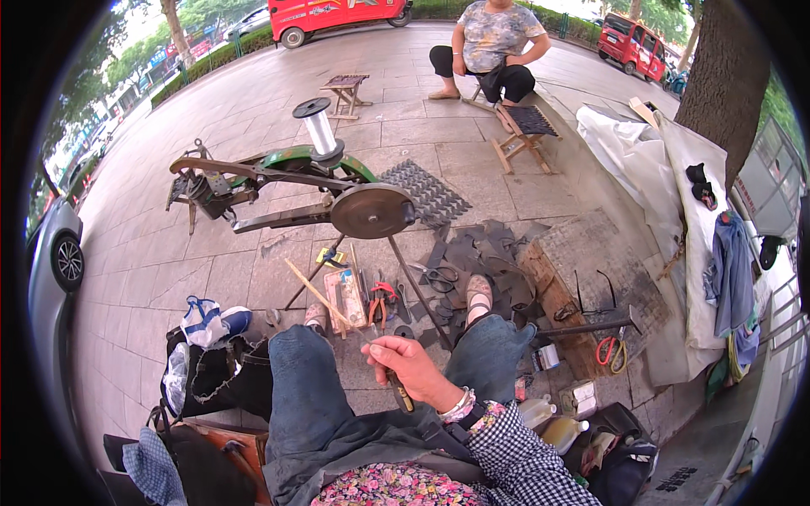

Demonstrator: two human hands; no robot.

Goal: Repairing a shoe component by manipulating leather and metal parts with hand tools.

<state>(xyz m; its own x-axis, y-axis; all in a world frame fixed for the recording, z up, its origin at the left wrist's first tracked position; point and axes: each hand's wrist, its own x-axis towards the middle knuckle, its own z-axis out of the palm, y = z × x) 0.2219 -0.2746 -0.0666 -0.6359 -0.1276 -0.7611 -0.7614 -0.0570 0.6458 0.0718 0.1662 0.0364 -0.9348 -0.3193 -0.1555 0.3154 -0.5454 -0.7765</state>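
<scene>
My right hand [411, 368] is closed in front of my knees, around a slim hand tool [402, 394] with a dark, yellow-marked handle. The handle sticks out below my palm; a thin part points up and left past the fingertips. Whether it is an awl or another tool, I cannot make out. Just beyond the fingers, a pale wooden stick [316, 292] slants over a shallow box [346, 297]. Red-handled pliers [382, 304] and black-handled scissors [434, 277] lie farther out on the paving. My left hand is out of view.
A hand-cranked sewing machine [304, 185] on thin legs stands ahead. Dark scraps [494, 257] spread by my foot. At the right is a wooden box [582, 278] with glasses [596, 293] and scissors [612, 352]. Bags [219, 371] sit left. A person [496, 51] sits beyond.
</scene>
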